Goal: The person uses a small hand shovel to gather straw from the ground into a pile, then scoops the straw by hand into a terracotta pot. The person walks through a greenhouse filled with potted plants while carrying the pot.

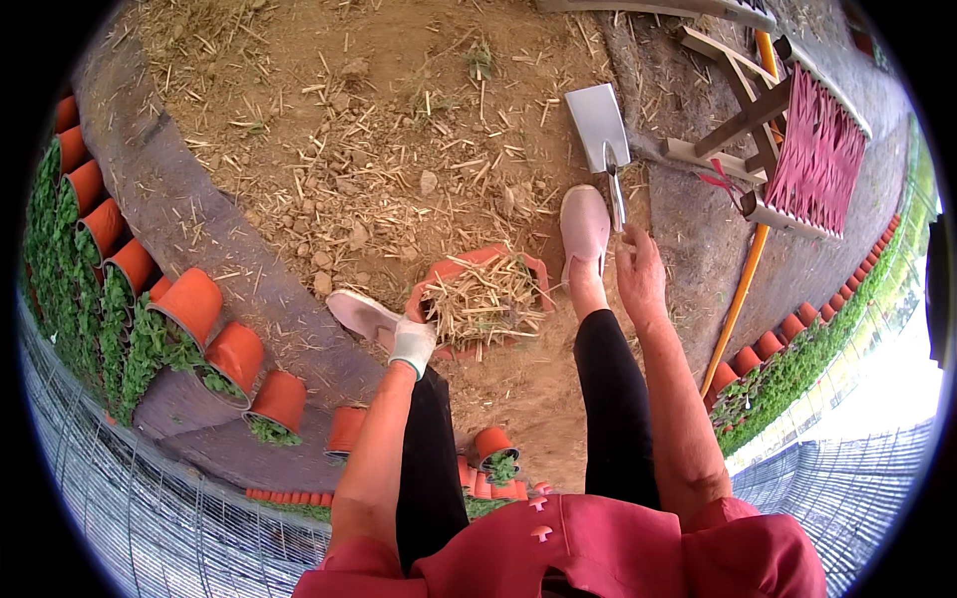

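My left hand [414, 342], in a pale work glove, grips the left rim of an orange plastic tub [547, 280] filled with chopped straw [486, 299]. The tub rests on bare soil between my feet. My right hand [641, 270] shows no glove and is beside my right shoe, its fingers partly curled near the lower end of the metal shaft of a small spade [600, 127]. The spade's blade lies flat on the soil, pointing away from me. Whether my right fingers touch or hold the shaft cannot be told.
Straw bits and clods cover the soil [359, 172] ahead. Orange plant pots [191, 303] with green plants line the left; more stand along the right edge. A wooden folding stool with a red woven seat [815, 157] is at the upper right, over a yellow pole [740, 299].
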Motion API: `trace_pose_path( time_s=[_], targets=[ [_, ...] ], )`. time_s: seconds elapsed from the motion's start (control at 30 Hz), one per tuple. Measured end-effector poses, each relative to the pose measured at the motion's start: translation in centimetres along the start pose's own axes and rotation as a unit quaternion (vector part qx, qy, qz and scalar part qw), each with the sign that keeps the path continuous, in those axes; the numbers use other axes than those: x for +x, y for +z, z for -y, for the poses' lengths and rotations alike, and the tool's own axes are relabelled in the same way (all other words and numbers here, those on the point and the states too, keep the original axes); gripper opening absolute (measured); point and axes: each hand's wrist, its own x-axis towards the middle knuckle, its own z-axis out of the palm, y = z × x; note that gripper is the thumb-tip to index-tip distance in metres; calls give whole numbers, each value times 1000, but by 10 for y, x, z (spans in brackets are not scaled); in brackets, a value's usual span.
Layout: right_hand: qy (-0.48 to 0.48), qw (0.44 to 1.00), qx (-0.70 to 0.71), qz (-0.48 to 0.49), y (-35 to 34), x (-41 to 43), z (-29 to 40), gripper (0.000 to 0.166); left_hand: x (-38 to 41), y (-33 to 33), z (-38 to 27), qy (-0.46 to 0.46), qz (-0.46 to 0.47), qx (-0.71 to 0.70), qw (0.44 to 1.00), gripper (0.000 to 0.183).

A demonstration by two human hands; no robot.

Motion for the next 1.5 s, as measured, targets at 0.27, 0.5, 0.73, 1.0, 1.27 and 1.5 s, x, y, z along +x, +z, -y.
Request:
trace_pose_path(
  time_s=[0.27,0.5,0.73,1.0,1.27,1.5],
  targets=[
    [-15,998,-59,-32,4,51,-19,42,-28,-28,-34,94,123,-257,954,57],
    [-184,950,152,203,-44,-43,110,35,-94,-54,-79,-98,163,-531,826,36],
    [-167,921,256,242,-117,-88,110,56,-159,-78,-156,14,116,-534,838,43],
    [-188,939,243,155,-200,-173,126,61,-254,-102,-243,29,61,-449,891,46],
    [-133,849,377,346,-300,-225,145,80,-326,-150,-286,134,44,-4,990,49],
    [-1,777,583,237,-355,-357,131,87,-486,-135,-419,376,156,133,904,47]
  ],
)
